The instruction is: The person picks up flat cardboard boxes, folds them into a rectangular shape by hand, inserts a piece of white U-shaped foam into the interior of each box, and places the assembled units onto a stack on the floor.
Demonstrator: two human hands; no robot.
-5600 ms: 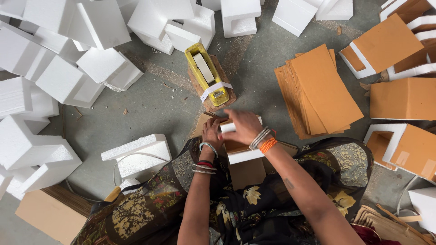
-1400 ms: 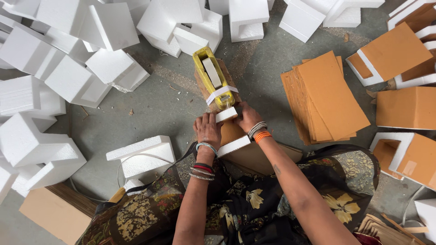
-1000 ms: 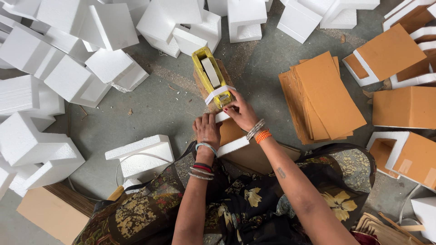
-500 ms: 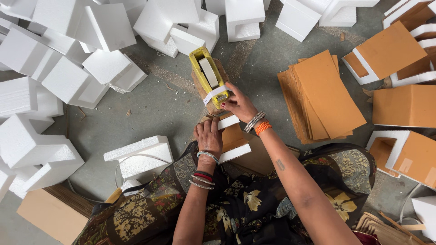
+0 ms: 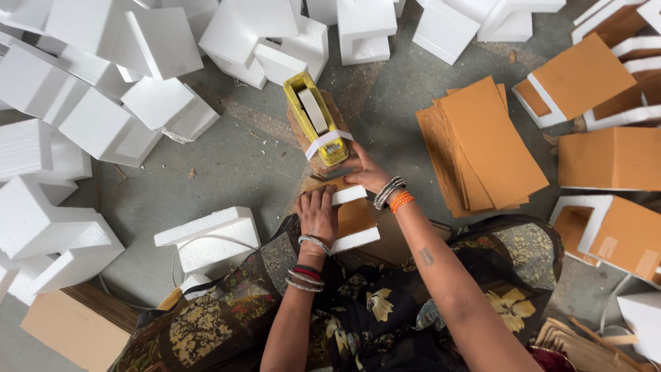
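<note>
A yellow tape dispenser (image 5: 315, 125) stands on a wooden block on the grey floor in front of me. Below it, on my lap, lies a white foam piece with a brown cardboard sheet (image 5: 352, 219) on it. My left hand (image 5: 317, 213) presses flat on the left side of that piece. My right hand (image 5: 363, 172) reaches to the dispenser's near end, fingers at the tape there. Whether it pinches the tape I cannot tell.
White foam blocks (image 5: 103, 89) are heaped at the left and along the top. One foam piece (image 5: 206, 238) lies by my left knee. A stack of brown cardboard sheets (image 5: 482, 148) lies to the right, with finished cardboard-faced foam pieces (image 5: 606, 158) beyond it.
My right hand moved from the foam piece up to the dispenser's near end. My left hand shifted slightly and stays pressed on the piece.
</note>
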